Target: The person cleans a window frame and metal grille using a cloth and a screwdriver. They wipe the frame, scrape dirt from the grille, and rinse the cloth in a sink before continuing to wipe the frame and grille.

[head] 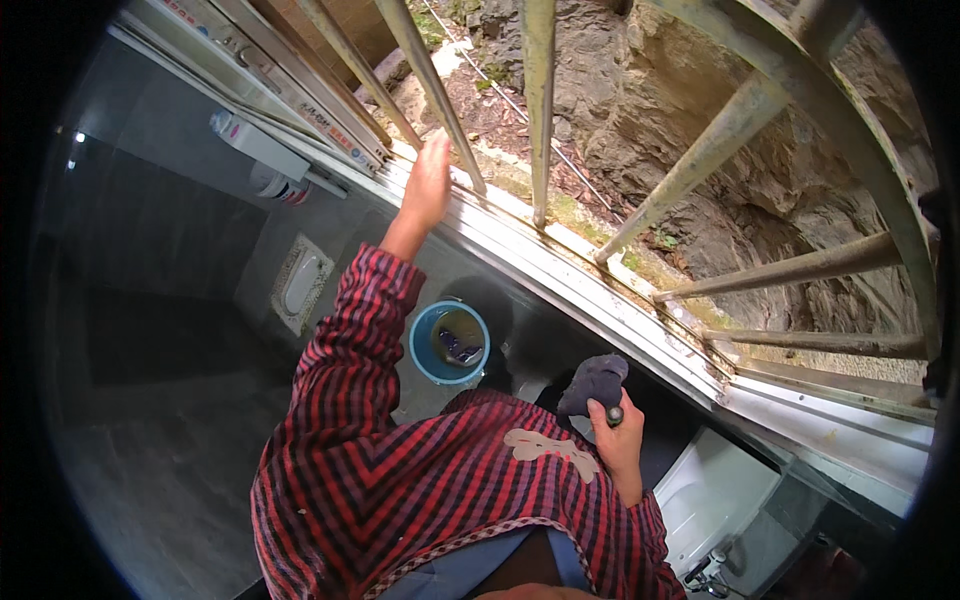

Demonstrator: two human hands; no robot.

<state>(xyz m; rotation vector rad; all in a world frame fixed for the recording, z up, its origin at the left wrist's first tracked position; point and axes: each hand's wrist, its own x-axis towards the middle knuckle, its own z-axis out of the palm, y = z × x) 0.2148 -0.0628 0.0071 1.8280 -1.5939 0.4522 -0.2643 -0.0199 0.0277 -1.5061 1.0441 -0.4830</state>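
My left hand point(427, 184) rests at the edge of the white window frame point(555, 259), beside the base of a metal bar; its fingertips are partly hidden. My right hand point(621, 435), lower right, grips a bunched dark purple cloth point(596, 382) and the rounded end of a dark handle point(615, 416); the rest of that tool is hidden. A blue bucket point(415, 358) stands on the floor between my arms, with water and a dark cloth point(457, 349) in it.
Rusty metal bars point(538, 112) fence the window, with a rock face point(750, 187) outside. A squat toilet point(302, 281) lies left. White containers point(274, 184) stand by the wall. A white washbasin point(712, 487) with a faucet point(705, 574) is lower right.
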